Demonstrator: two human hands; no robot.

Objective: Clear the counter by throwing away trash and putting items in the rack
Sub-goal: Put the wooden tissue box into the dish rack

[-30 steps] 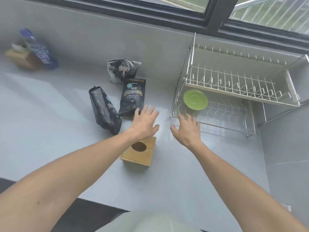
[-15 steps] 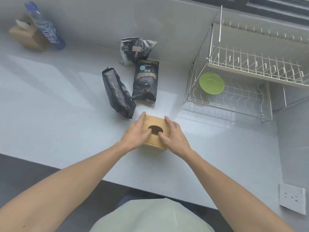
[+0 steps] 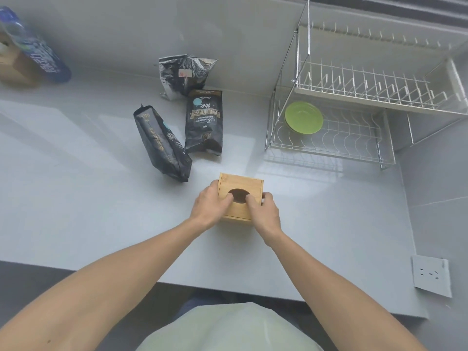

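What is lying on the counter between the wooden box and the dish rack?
Nothing: in the head view the counter between the wooden box and the dish rack is bare, showing only light and the rack's shadow.

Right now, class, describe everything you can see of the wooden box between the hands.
The wooden box is a light, bamboo-looking cube with a dark oval opening in its top. It sits upright on the grey counter, near the front edge. The left hand and right hand grip its sides, thumbs at the opening. Nothing else touches it.

Pale grey wall (image 3: pixel 228 29); white socket (image 3: pixel 431 278); dark window frame (image 3: pixel 405 6)
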